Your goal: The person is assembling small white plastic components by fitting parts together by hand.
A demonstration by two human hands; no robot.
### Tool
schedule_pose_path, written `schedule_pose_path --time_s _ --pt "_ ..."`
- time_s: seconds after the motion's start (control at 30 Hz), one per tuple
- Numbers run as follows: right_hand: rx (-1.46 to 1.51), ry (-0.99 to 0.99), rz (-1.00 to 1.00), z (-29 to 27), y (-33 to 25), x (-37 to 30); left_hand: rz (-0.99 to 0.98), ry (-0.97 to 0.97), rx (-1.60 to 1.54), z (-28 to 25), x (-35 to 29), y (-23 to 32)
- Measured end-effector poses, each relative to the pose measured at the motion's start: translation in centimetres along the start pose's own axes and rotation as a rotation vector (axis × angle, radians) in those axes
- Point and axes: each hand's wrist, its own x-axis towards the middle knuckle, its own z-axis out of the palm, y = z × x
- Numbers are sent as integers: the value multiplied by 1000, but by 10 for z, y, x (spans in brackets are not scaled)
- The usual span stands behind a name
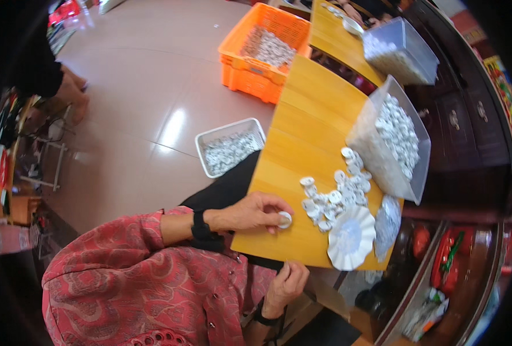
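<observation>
The left hand (256,212) pinches; the right (287,285) curls loosely.

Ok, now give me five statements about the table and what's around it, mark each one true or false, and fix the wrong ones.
1. The left hand touches a white round piece. True.
2. The orange crate sits on top of the yellow table. False: the orange crate stands beside the yellow table, not on it.
3. A white ruffled dish lies beside loose white pieces. True.
4. The white basket on the floor is empty. False: the white basket holds many small pieces.
5. Only the left wrist wears a band. False: dark bands circle both wrists.
</observation>
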Motion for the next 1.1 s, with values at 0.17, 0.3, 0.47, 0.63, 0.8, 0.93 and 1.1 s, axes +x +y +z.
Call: schedule_pose_path --time_s 0.17,0.3,0.47,0.63,0.8,0.93,1.1 --pt "590 47 442 15 -10 4 30 -35 -23 -2 0 -1" --pt "772 12 584 17 -20 21 58 -64 -13 2 -3 2" --pt "846 45 645 19 -20 26 -29 -66 8 5 -2 0" --pt "791 75 605 30 -10 23 -18 -77 20 7 -3 5" --pt "706 55 437 25 -18 37 72 -45 96 13 -1 6" --pt "723 79 412 21 -17 39 279 -86 476 19 9 -3" --pt "694 121 368 24 -10 37 345 -40 740 30 12 -6"
